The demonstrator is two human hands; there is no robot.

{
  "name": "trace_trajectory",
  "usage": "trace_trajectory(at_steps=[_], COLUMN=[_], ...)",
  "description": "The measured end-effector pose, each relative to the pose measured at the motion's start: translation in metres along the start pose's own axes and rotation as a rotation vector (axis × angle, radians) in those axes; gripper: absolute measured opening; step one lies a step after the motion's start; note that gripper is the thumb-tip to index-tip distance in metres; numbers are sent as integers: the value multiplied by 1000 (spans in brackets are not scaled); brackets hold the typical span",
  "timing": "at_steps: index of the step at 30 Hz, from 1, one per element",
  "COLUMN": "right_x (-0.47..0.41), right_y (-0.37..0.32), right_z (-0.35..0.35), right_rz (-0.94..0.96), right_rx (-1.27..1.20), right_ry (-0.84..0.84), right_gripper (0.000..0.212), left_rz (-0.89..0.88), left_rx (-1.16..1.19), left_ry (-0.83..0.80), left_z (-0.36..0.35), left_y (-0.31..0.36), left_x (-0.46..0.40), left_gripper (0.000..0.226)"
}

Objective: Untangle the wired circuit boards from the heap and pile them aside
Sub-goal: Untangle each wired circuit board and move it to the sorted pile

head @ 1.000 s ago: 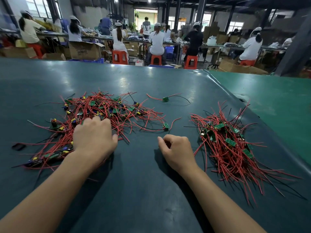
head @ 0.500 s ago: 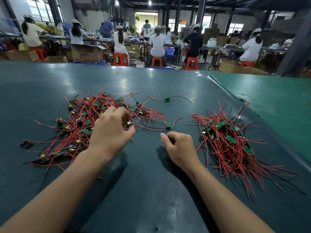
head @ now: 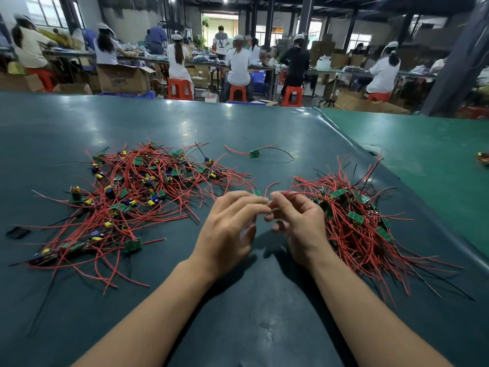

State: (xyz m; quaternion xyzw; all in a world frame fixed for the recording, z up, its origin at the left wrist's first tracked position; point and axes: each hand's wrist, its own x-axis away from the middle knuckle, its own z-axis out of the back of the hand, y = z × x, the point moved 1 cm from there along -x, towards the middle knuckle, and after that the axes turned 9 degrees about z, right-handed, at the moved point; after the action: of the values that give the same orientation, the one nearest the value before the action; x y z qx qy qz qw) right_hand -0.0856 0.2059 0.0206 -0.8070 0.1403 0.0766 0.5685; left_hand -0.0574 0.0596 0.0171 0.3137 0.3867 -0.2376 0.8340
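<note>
Both hands were found together at table centre: left hand [head: 230, 229] and right hand [head: 296, 223], fingertips nearly touching, each pinching one wired board [head: 257, 193], its green edge just visible above the fingertips, a red lead curling up toward 1 o'clock. The other fingers were loosely curled; the grip itself was partly blurred.

Change noted: a second before, the left hand rested on the tangled heap [head: 137, 197] at 10 o'clock and the right lay idle, fisted, on the table [head: 238, 313]. The board formerly at the heap's near edge was now lifted between them. Judged: one unit freed, ready for the sorted pile [head: 357, 223] at 3 o'clock. One stray board [head: 254, 153] lay at 12 o'clock, unchanged.
</note>
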Motion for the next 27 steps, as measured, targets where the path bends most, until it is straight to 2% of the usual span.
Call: trace_trajectory(at_steps=[2,3,6,8,10,12,15,18,21,24,27], right_x=[-3,-4,-5,-3,-1,1,3,8,11,11,8], right_y=[-2,-4,-9,-11,-9,-7,-4,-5,-6,-6,-2], right_z=[0,0,1,1,0,-2,-1,-1,-1,-1,-2], right_rz=[-31,-44,-76,-105,-119,-115,-86,-21,-17,84,74], right_rx=[-108,-174,-298,-301,-249,-200,-131,7,71,266,319], right_ry=[39,57,48,-9,-58,-94,-154,-296,-375,-350,-230], right_gripper=[9,8,6,15,13,10,14,19,36,37,19], left_rz=[7,32,288,500,682,767,875,1026,1081,1149,1202], left_rx=[-24,2,94,269,548,709,840,991,1109,1308,1432], left_ry=[112,95,-144,-167,-115,-75,-74,-34,22,20,-84], left_z=[-2,-3,-5,-4,-1,1,2,1,3,6,5], left_y=[2,4,7,4,0,-5,-12,-16,-19,-21,-20], left_x=[5,8,12,7,2,1,1,-1,-3,-7,-8], left_gripper=[8,7,31,29,29,28,12,18,20,24,30])
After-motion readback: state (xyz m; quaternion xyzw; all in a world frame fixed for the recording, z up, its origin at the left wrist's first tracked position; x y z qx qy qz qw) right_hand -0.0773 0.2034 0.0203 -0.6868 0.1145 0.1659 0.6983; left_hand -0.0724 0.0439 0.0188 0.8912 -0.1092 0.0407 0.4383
